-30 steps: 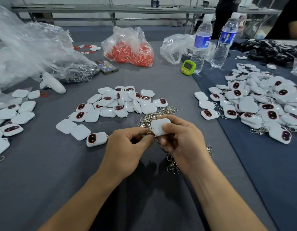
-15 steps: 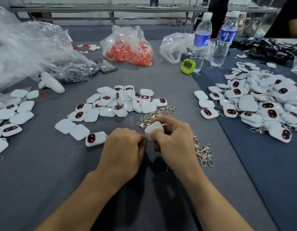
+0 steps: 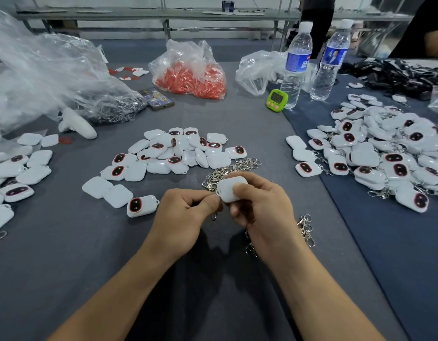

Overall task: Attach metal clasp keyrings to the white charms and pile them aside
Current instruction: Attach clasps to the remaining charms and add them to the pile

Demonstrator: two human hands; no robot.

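Two hands: your right hand point(image 3: 262, 207) grips a white charm point(image 3: 229, 189); your left hand point(image 3: 186, 212) pinches a clasp keyring point(image 3: 213, 217) at its 8 o'clock

Two hands, the left hand point(image 3: 186, 212) and the right hand point(image 3: 262, 205), hold one white charm point(image 3: 229, 189) and one keyring point(image 3: 214, 216) at a table point(image 3: 65, 254) carrying three spreads of charms: a centre group point(image 3: 178, 153) of roughly thirty, a smaller left group point(image 3: 21, 168), and a right heap point(image 3: 385, 153) too dense to count. Alongside: two water bottles point(image 3: 296, 62) point(image 3: 329, 62), one green timer point(image 3: 277, 100), one phone point(image 3: 157, 98), one bag of orange parts point(image 3: 190, 72) and one tangle of keyrings point(image 3: 227, 168).
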